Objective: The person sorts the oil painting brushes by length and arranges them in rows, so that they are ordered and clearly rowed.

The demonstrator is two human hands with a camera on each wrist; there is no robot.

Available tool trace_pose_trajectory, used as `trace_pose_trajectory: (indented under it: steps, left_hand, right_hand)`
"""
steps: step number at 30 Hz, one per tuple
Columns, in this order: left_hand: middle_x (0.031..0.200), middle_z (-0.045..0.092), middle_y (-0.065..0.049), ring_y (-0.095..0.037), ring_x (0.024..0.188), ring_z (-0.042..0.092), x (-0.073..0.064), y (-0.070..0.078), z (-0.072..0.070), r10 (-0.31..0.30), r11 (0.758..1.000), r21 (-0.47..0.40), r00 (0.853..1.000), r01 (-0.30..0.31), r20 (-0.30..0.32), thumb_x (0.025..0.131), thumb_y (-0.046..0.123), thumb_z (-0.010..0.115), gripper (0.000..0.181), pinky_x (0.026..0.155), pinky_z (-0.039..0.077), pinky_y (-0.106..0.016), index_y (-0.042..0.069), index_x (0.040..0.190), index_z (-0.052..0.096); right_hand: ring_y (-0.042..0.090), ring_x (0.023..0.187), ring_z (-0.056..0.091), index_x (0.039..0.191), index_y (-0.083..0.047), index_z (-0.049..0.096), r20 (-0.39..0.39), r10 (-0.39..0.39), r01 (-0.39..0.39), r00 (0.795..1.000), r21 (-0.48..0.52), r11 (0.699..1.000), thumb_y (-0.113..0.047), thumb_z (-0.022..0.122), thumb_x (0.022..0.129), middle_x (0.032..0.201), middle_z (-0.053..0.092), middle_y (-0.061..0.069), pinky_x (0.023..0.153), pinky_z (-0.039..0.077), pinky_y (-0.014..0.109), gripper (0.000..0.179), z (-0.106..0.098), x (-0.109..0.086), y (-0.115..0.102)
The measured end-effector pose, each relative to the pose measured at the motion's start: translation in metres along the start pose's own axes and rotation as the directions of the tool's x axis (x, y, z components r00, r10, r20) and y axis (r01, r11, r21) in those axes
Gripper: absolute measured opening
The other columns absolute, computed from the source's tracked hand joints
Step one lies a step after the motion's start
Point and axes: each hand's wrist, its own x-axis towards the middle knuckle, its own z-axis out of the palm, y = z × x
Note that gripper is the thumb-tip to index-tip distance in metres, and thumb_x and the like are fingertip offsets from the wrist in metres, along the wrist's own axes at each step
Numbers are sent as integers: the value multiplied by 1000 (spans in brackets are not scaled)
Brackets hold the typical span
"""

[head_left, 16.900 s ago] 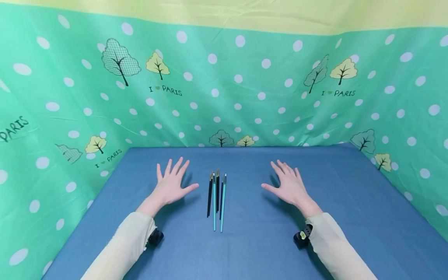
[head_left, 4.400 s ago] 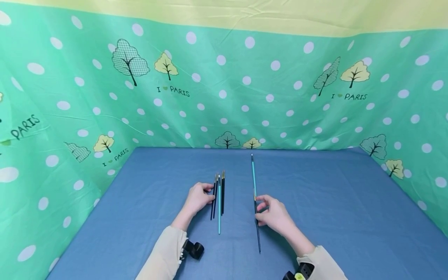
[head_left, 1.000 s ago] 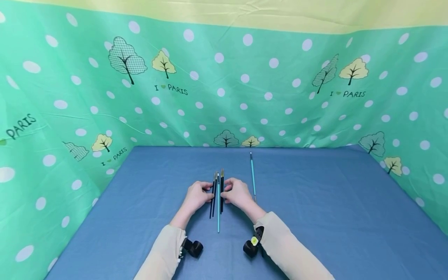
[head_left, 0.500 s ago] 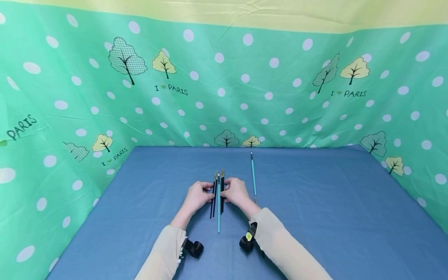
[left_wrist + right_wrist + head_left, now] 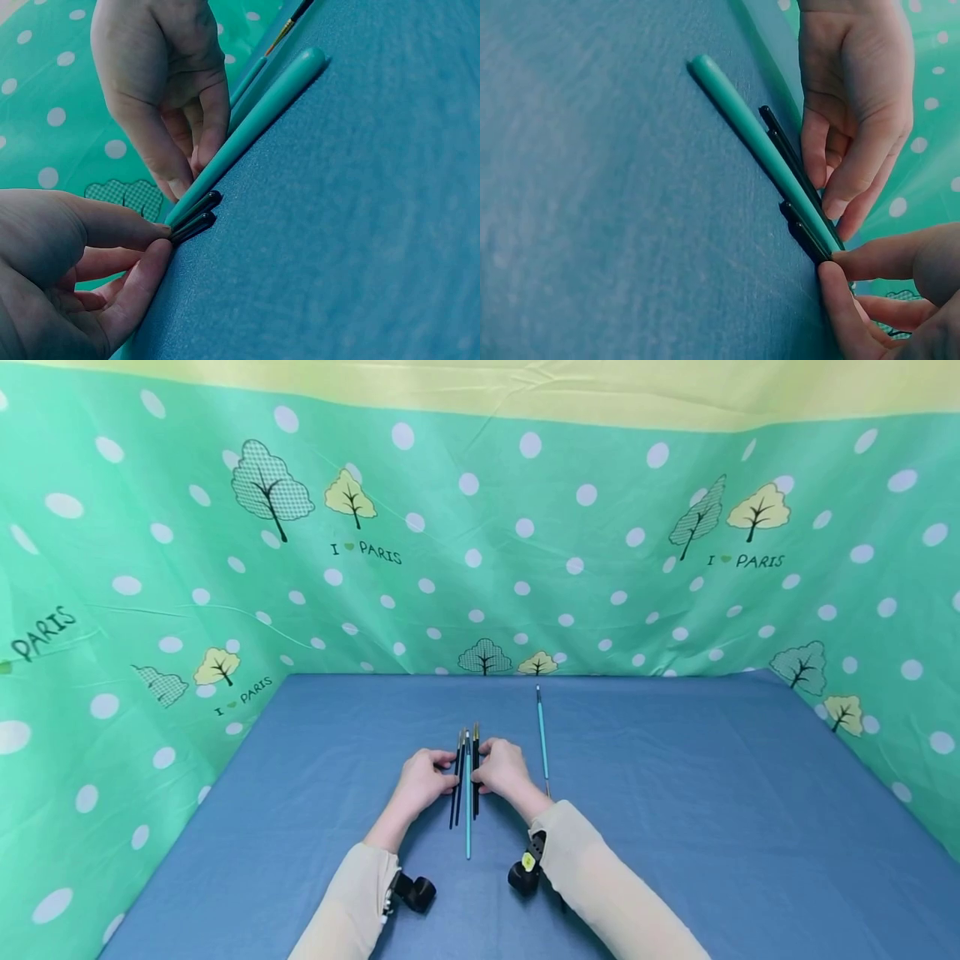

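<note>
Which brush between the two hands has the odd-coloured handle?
The turquoise brush in the middle: the black brushes flank it, two on each side, and its handle end sticks out beyond theirs.

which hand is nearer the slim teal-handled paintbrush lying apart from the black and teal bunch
Right. The right hand is just left of the slim teal-handled paintbrush; the left hand is farther left, past the black and teal bunch.

The tabletop (image 5: 712, 802) was plain blue. Across the upper frame, the backdrop (image 5: 442, 610) was green with white dots, yellow along its top. The centre brushes (image 5: 468, 810) were black or turquoise; the lower sleeves (image 5: 615, 885), cream.
</note>
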Motion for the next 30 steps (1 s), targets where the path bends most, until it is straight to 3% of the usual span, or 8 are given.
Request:
trace_pose_trajectory:
  steps: [14, 20, 30]
  left_hand:
    - [98, 57, -14, -12, 65, 58, 0, -1, 1, 1, 1000, 6, 1000, -1, -1, 76, 0, 67, 40, 59, 56, -23, -1, 115, 61]
    - [98, 55, -14, -12, 67, 58, 1, 0, 1, 4, 1000, 4, 1000, -4, -2, 76, 0, 66, 40, 59, 56, -22, -1, 115, 61]
    - [98, 56, -13, -13, 67, 58, 0, 0, 1, -8, 1000, 17, 1000, 9, -11, 76, 0, 67, 40, 58, 56, -22, -1, 115, 61]
  right_hand:
    - [18, 53, 61, 115, -2, 56, -2, 37, -36, 999, 67, 997, 1, 67, 76, 80, 57, 9, 49, 55, 27, 41, -2, 0, 3]
    - [14, 50, 60, 115, -2, 57, -10, 22, -22, 1000, 48, 999, 0, 66, 74, 82, 59, 9, 48, 55, 26, 42, -5, -1, 4]
    - [14, 52, 59, 118, -1, 55, 8, 9, -10, 1000, 133, 991, 3, 63, 74, 84, 58, 10, 50, 56, 26, 45, -12, -6, 14]
